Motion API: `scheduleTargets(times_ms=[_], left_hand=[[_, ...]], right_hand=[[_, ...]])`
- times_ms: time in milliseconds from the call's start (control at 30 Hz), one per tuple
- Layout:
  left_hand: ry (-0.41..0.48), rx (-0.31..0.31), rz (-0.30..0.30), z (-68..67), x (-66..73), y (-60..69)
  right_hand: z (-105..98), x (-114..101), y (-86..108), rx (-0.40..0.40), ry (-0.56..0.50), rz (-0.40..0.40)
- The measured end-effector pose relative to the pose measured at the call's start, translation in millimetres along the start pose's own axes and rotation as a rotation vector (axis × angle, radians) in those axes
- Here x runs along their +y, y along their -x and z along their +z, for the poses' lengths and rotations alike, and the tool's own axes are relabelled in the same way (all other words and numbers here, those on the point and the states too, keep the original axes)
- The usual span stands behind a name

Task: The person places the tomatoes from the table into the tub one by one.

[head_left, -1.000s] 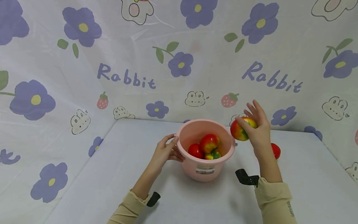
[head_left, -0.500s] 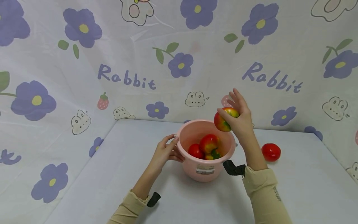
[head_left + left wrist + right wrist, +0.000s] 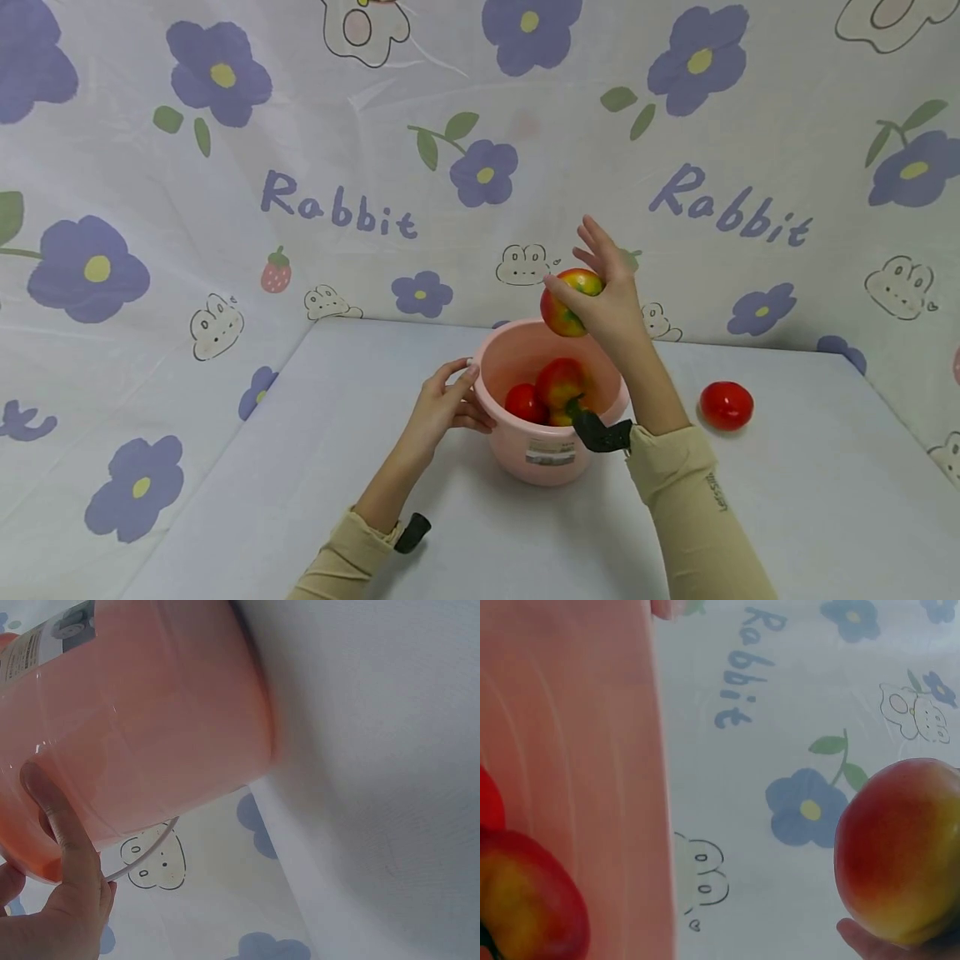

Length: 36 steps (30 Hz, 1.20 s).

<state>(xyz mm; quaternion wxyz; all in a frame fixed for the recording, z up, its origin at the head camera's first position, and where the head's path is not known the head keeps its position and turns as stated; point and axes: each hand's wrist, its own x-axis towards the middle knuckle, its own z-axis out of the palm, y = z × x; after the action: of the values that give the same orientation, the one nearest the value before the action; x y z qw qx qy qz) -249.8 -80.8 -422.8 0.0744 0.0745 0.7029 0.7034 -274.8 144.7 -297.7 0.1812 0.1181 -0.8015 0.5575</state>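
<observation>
Over the mouth of a pink plastic bucket (image 3: pixel 536 458), my right hand (image 3: pixel 611 300) grips a smooth, round red-and-yellow fruit (image 3: pixel 562 308) between thumb and fingers, with some fingertips pointing up. The right wrist view shows the same fruit (image 3: pixel 904 851) apart from the bucket wall (image 3: pixel 607 750). My left hand (image 3: pixel 446 404) holds the bucket at its left rim. In the left wrist view, a finger of the left hand (image 3: pixel 67 885) lies along the outer wall. Inside the bucket are a red tomato-like item (image 3: pixel 525 404) and a red-and-yellow bell pepper (image 3: pixel 558 383), partly hidden.
Another glossy red tomato-like item (image 3: pixel 726 406) lies on the white table (image 3: pixel 810 500) to the right of the bucket. A thin white bucket handle (image 3: pixel 150 851) hangs at the bucket's side. Behind the table rises a flower-patterned cloth (image 3: pixel 480 92).
My right hand has carried the round fruit leftward and up, from right of the bucket to above it. The red item on the table has come into full view. My left hand stays put.
</observation>
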Motion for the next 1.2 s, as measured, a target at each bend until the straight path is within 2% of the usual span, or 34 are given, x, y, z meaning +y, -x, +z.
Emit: scheduleTargets(times_ms=[267,500,867,1200], left_hand=[[-0.010,0.002,-0.003,-0.8,-0.6,0.9],[0.005,-0.002,-0.010,0.0,-2.8,1.1],[-0.002,0.009,-0.019,1.7,0.1,0.9],[-0.004,0.012,-0.013,1.9,0.3,0.7]], right_hand=[[20,-10,-10.4,-0.059,-0.018,0.012],[30,-12,-8.7,-0.127,-0.038,-0.055],[7,-1,2.3,-0.106,0.045,-0.008],[-19,19,9.4,-0.064,0.111,-0.020]])
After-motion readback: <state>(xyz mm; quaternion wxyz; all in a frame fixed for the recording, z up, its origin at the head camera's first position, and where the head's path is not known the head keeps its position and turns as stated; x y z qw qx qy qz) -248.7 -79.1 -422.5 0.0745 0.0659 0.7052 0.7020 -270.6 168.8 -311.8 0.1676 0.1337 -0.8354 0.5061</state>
